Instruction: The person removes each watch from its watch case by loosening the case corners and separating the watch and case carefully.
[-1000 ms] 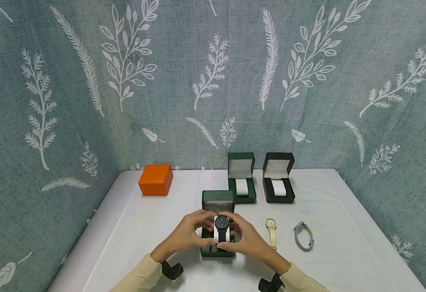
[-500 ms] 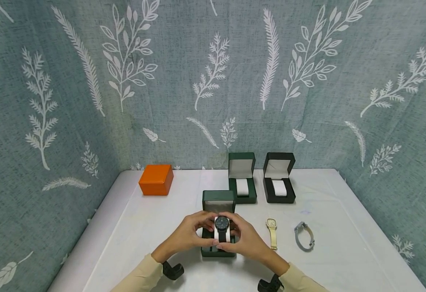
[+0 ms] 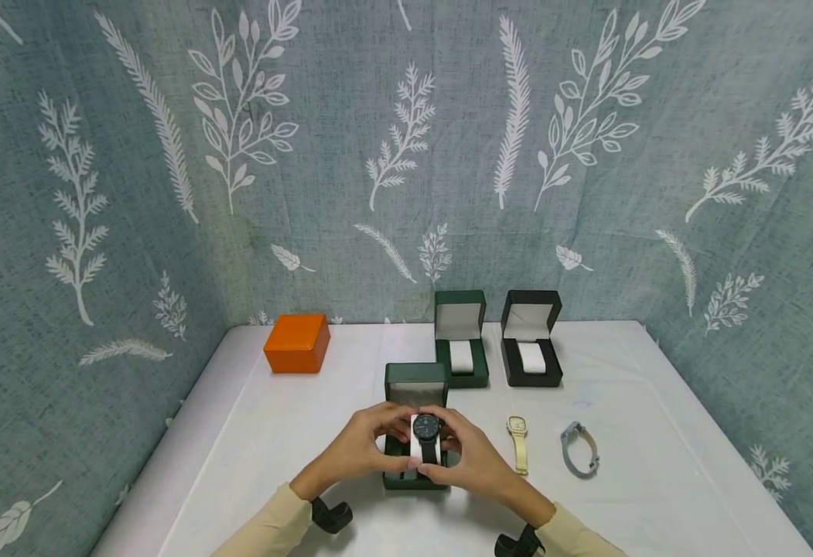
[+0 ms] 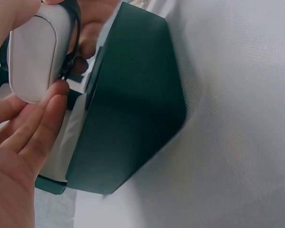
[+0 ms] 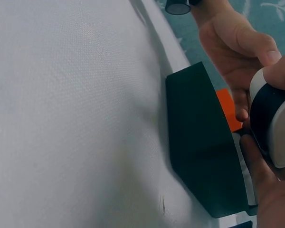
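Both hands meet over the open green box (image 3: 415, 480) at the near middle of the white table (image 3: 281, 433). Left hand (image 3: 357, 452) and right hand (image 3: 472, 460) each curl their fingers round the white cushion (image 3: 416, 449) carrying the black watch (image 3: 428, 428), held just above the box's tray. Behind stand 2 more open boxes, a green one (image 3: 460, 339) and a black one (image 3: 531, 339); an orange box (image 3: 297, 343) sits far left. Right of the hands lie a cream watch (image 3: 517, 442) and a grey watch (image 3: 579, 449), apart
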The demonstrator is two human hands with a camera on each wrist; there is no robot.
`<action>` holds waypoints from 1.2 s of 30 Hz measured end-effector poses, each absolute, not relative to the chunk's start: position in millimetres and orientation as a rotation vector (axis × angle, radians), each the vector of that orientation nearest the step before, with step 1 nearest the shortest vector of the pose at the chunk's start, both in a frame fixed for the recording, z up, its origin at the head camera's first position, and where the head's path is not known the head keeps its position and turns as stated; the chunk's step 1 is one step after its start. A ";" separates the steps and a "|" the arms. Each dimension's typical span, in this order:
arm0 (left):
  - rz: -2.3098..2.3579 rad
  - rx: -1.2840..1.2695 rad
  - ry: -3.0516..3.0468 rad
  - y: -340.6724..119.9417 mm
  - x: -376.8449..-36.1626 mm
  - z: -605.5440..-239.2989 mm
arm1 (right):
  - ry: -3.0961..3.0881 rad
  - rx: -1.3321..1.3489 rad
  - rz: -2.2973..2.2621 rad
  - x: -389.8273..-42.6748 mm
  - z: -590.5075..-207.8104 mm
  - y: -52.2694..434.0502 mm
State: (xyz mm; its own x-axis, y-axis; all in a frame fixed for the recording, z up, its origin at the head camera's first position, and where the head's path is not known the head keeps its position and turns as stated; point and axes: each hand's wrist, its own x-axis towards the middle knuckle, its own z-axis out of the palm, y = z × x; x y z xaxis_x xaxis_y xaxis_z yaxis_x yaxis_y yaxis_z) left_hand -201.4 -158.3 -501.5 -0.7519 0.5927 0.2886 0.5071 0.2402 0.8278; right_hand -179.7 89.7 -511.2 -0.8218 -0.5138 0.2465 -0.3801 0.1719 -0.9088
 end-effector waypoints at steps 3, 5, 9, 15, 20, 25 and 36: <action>1.566 1.052 2.389 -159.0 -200.3 -501.4 | 2.273 -0.868 -1.759 -179.7 -512.7 89.7; 1.577 1.053 2.377 -159.2 -199.8 -500.9 | 2.248 -0.865 -1.782 -180.1 -514.2 89.3; 1.587 1.070 2.368 -158.9 -199.1 -499.7 | 2.241 -0.873 -1.804 -180.4 -516.3 88.0; 1.557 1.091 2.389 -158.4 -200.0 -502.4 | 2.276 -0.886 -1.772 -179.3 -515.0 87.3; 1.539 1.127 2.388 -158.9 -200.9 -504.4 | 2.268 -0.869 -1.753 -178.2 -514.0 89.4; 1.509 1.121 2.397 -158.1 -201.2 -501.4 | 2.264 -0.874 -1.767 -178.0 -511.8 91.5; 1.506 1.064 2.486 -157.9 -204.3 -496.7 | 2.401 -0.769 -1.763 -177.8 -504.0 98.3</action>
